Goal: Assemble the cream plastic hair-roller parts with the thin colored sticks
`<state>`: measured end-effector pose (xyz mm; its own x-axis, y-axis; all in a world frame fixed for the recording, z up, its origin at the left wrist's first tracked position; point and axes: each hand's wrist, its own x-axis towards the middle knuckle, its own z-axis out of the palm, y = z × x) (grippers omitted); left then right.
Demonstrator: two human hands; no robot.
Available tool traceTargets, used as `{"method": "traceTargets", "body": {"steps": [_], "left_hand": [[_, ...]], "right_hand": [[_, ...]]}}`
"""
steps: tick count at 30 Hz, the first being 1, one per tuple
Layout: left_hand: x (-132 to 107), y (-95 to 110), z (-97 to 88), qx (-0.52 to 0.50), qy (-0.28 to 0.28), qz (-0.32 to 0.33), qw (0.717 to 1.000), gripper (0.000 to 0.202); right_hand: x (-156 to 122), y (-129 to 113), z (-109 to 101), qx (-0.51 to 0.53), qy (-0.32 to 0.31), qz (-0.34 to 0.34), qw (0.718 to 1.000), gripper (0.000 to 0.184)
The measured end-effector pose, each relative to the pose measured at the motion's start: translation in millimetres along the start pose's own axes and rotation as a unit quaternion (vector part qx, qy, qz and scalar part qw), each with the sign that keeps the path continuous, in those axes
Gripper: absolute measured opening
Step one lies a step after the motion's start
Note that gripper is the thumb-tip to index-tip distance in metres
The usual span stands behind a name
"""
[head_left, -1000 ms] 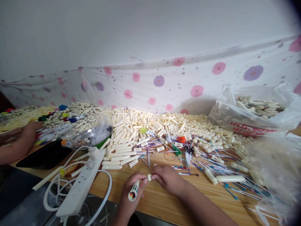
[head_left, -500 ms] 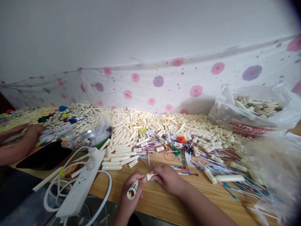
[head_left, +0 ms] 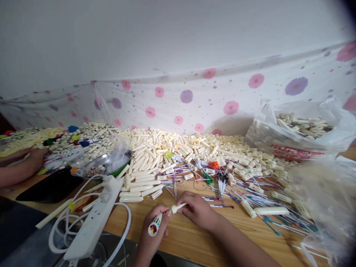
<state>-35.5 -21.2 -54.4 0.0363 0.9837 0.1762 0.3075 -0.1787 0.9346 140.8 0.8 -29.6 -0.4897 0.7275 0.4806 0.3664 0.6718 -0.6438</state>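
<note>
My left hand (head_left: 152, 230) is closed around a cream pen barrel (head_left: 154, 224), whose near end shows several coloured refill tips. My right hand (head_left: 197, 210) pinches a small cream tip piece (head_left: 178, 207) at the barrel's far end. Both hands rest low over the wooden table (head_left: 189, 233). Just beyond my right hand lie loose coloured refills (head_left: 219, 183) and a heap of cream barrels (head_left: 155, 152).
A white power strip (head_left: 94, 218) with looped cable lies to the left, beside a metal dish (head_left: 108, 163) and a dark tray (head_left: 50, 187). Another person's hand (head_left: 33, 155) works at far left. A plastic bag of parts (head_left: 300, 133) sits at right, with a flowered cloth behind.
My right hand has drawn the cream tip piece slightly up and away along the barrel. The view shifted a little; the other person's hand moved slightly left.
</note>
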Motion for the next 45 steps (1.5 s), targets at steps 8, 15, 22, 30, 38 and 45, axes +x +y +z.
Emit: {"method": "traceTargets", "body": {"steps": [8,15,22,30,38,45], "left_hand": [[2.0,-1.2,-0.7,-0.045,-0.007,0.022,0.999,0.026],[4.3,-0.3,-0.7,-0.076,0.002,0.068,0.995,0.022],[3.6,-1.0,-0.6,-0.059,0.009,0.144,0.988,0.011],[2.5,-2.6,-0.7,-0.038,0.006,0.192,0.981,0.006],[0.6,-4.6,-0.2,-0.007,0.011,0.157,0.988,0.012],[-2.3,1.5,-1.0,0.036,0.025,0.091,0.995,0.019]], "right_hand": [[1.7,4.6,2.4,0.025,0.005,0.031,0.999,0.009],[1.3,4.8,3.2,0.015,-0.002,0.053,0.999,0.012],[0.0,5.3,3.1,-0.05,-0.026,0.025,0.998,0.023],[-1.5,3.9,2.9,-0.157,-0.071,0.018,0.985,0.039],[-1.5,-1.1,1.6,-0.136,-0.079,0.045,0.986,0.035],[-4.8,-4.8,1.0,-0.04,-0.081,0.056,0.994,0.021]]}}
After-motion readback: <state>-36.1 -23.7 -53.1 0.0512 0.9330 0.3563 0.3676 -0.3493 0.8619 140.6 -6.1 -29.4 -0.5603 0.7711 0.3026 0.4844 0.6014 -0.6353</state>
